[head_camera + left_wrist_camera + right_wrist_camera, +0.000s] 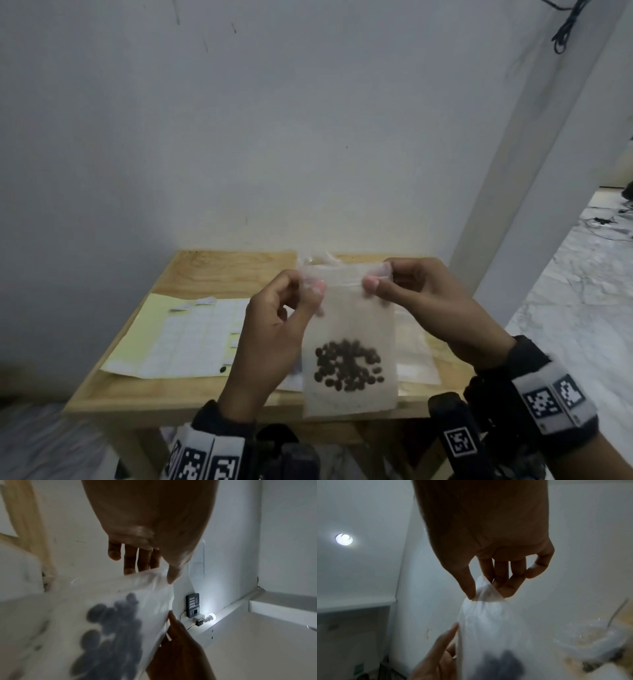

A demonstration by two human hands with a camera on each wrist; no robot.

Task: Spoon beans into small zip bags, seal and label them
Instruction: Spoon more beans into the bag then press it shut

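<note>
A small clear zip bag (349,318) hangs upright in the air over the wooden table (219,270), with a cluster of dark beans (347,365) in its lower half. My left hand (308,286) pinches the bag's top left corner between thumb and fingers. My right hand (375,277) pinches the top right corner the same way. In the left wrist view the bag (154,588) stretches from my left hand (164,573) with the beans (111,632) blurred. In the right wrist view my right hand (484,589) bunches the bag's (488,622) top edge.
A sheet of white labels (191,339) on yellow backing lies on the table's left side, with a few loose labels near it. More clear bags (416,349) lie at the right. A clear container (590,642) with a utensil handle shows in the right wrist view. A wall stands behind.
</note>
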